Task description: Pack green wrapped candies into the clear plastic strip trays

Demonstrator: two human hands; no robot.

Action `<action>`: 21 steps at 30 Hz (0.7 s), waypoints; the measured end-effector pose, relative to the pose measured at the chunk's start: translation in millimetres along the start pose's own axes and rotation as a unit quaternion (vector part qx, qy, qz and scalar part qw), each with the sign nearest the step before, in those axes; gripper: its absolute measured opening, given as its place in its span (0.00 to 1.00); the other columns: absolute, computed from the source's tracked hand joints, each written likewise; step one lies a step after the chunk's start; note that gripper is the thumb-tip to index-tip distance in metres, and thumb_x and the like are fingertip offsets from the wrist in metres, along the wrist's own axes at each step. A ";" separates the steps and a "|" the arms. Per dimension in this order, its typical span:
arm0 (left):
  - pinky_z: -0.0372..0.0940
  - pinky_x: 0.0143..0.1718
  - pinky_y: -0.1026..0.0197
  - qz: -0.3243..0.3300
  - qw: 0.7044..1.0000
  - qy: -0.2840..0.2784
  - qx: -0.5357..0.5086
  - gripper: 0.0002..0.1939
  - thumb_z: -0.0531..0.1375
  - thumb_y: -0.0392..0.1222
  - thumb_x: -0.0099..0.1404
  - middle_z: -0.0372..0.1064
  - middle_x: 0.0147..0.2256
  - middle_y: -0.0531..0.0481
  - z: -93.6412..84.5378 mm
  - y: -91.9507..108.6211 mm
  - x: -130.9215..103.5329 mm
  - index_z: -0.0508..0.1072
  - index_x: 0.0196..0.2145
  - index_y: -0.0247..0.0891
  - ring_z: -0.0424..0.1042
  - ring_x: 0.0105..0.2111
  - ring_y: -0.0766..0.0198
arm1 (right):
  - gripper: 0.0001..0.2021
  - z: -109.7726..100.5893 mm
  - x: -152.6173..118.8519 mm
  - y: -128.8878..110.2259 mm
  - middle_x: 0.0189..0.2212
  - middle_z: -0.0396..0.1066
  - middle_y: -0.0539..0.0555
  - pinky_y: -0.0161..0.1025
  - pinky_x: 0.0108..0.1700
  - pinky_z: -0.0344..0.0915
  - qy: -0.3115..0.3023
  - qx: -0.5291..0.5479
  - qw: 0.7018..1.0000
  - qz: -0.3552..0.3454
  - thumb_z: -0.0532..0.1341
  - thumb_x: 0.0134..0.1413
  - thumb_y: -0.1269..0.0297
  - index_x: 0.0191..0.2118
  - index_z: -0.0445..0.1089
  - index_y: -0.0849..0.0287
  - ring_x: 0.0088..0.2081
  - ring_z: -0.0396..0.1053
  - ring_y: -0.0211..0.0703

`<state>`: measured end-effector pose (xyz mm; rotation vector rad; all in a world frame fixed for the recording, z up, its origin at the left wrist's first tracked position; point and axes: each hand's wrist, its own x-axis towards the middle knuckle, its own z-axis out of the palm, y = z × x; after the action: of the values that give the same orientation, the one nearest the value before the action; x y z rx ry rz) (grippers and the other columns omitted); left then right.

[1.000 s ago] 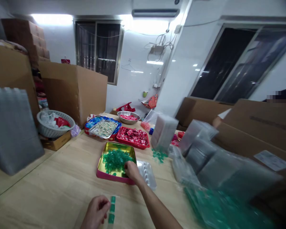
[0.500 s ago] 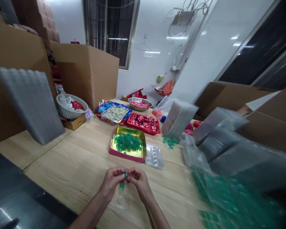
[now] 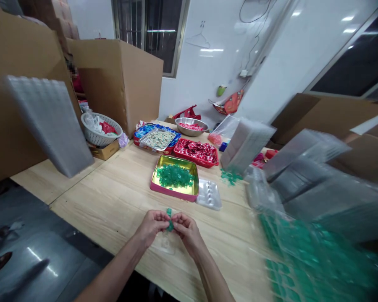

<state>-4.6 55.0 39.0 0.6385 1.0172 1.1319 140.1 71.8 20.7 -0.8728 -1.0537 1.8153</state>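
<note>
Over the near part of the table, my left hand point(image 3: 153, 227) and my right hand point(image 3: 186, 231) are close together with fingertips pinched. Between them is a small translucent green plastic piece point(image 3: 170, 225), which both hands grip. Just beyond the fingertips another green piece point(image 3: 169, 212) shows. Under the hands lies a clear plastic blister tray point(image 3: 166, 246), partly hidden by them. Farther off stands a gold-lined tin point(image 3: 173, 193) with a heap of green pieces point(image 3: 175, 175) in it. A second clear blister tray point(image 3: 209, 193) lies against the tin's right side.
Behind the tin are a red basket of red packets point(image 3: 197, 152), a metal tray of pale packets point(image 3: 157, 139) and a steel bowl point(image 3: 192, 126). Stacked clear trays point(image 3: 248, 144) stand at right, near filled green trays point(image 3: 302, 256). Another tray stack point(image 3: 53, 126) stands left, by cardboard boxes point(image 3: 141, 84).
The view has shifted, so the table sits higher and further right. My hands stay together; a green piece now shows beyond the fingertips, where before one showed on the near side.
</note>
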 end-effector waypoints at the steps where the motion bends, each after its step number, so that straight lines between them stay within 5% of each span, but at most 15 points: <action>1: 0.52 0.23 0.65 0.003 1.000 0.010 -0.005 0.09 0.64 0.32 0.37 0.65 0.17 0.55 -0.3 -1.3 0.2 0.71 0.22 0.31 0.61 0.19 0.72 | 0.12 0.8 -1.0 2.0 0.26 0.68 0.49 0.34 0.32 0.63 0.000 0.009 1.000 -0.006 0.68 0.36 0.65 0.31 0.68 0.60 0.28 0.66 0.37; 6: 0.54 0.25 0.65 0.016 0.998 0.024 -0.046 0.09 0.64 0.32 0.37 0.66 0.18 0.54 0.1 -3.3 -0.5 0.71 0.22 0.32 0.62 0.20 0.71 | 0.15 5.3 -0.4 8.5 0.25 0.67 0.48 0.33 0.32 0.62 0.023 0.026 0.998 -0.053 0.69 0.30 0.70 0.30 0.68 0.59 0.29 0.65 0.37; 13: 0.53 0.23 0.65 -0.038 0.996 -0.046 -0.073 0.10 0.65 0.36 0.40 0.65 0.19 0.54 -1.6 0.6 -8.2 0.71 0.23 0.32 0.62 0.18 0.71 | 0.12 1.7 -1.7 4.6 0.23 0.66 0.47 0.30 0.29 0.59 0.023 0.027 0.998 -0.045 0.68 0.31 0.72 0.27 0.67 0.60 0.27 0.63 0.34; 17: 0.52 0.20 0.67 -0.046 0.997 -0.039 0.037 0.10 0.64 0.39 0.41 0.63 0.17 0.56 -5.5 -5.0 -6.6 0.68 0.21 0.33 0.59 0.16 0.72 | 0.13 -1.0 -3.6 5.7 0.23 0.67 0.46 0.31 0.30 0.59 -0.001 -0.010 1.000 -0.005 0.68 0.29 0.72 0.26 0.67 0.60 0.26 0.63 0.34; 21: 0.52 0.19 0.68 0.019 0.976 0.015 0.218 0.05 0.60 0.36 0.42 0.61 0.16 0.57 -12.2 -16.7 -1.6 0.66 0.19 0.34 0.58 0.17 0.72 | 0.11 -2.0 -2.0 13.7 0.22 0.66 0.45 0.30 0.28 0.57 -0.001 -0.069 0.997 0.016 0.66 0.29 0.72 0.26 0.66 0.60 0.24 0.62 0.33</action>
<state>-8.5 47.1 20.2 0.9945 1.2983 0.9585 138.3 66.7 7.9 -0.9754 -1.1844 1.7850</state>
